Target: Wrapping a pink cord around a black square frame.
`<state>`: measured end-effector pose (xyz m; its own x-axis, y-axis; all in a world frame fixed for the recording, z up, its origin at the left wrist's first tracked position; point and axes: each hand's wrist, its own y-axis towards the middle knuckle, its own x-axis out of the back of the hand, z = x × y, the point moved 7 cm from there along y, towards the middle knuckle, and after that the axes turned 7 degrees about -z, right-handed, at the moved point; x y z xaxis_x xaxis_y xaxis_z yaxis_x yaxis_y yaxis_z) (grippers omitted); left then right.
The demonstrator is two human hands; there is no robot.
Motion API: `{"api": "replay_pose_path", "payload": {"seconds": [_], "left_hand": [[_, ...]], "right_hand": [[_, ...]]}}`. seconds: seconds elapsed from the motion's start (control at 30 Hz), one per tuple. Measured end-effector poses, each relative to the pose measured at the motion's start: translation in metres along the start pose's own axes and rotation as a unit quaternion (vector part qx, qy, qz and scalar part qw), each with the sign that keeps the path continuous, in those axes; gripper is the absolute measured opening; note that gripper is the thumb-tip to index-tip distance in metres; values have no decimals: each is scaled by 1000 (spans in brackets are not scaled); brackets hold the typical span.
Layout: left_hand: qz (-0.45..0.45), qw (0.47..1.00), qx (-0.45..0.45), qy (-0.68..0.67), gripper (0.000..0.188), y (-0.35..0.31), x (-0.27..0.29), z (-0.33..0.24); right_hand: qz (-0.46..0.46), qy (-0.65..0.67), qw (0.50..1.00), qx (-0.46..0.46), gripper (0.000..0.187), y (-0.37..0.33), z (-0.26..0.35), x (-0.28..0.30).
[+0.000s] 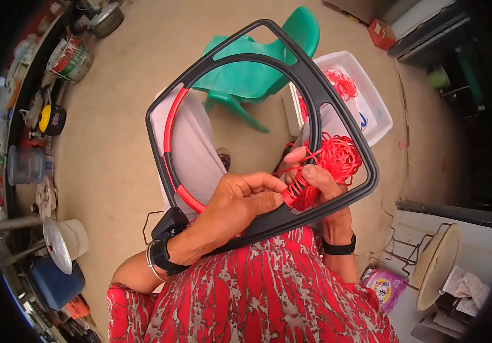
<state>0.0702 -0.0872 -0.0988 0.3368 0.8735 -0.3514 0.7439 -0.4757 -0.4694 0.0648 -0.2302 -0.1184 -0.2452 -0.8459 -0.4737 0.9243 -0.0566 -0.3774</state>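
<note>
Holding red cord (343,161) — tan floor (114,131), green chair (237,80)

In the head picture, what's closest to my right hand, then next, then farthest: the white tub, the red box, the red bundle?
Nearest your right hand first:
1. Red bundle: right beside your thumb.
2. White tub: farther ahead, to the right.
3. Red box: farthest, near the top right.

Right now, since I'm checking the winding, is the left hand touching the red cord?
Touching: the head view shows the left hand pinching at the red cord wound on the black frame.
</note>
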Motion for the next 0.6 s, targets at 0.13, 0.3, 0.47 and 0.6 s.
{"api": "replay_pose_path", "payload": {"seconds": [0.13,0.3,0.47,0.6], "left_hand": [[-6,996,65,-52,15,4,5,-2],[28,989,129,-61,12,10,4,1],[43,982,160,-87,8,11,-1,3],[68,987,129,-67,9,12,2,3]], "right_hand": [[-32,-58,997,28,33,-4,12,-14],[-20,-54,997,55,31,-4,15,-19],[-17,-68,997,40,25,-6,25,-29],[-8,-71,995,65,23,-10,29,-38]]}}
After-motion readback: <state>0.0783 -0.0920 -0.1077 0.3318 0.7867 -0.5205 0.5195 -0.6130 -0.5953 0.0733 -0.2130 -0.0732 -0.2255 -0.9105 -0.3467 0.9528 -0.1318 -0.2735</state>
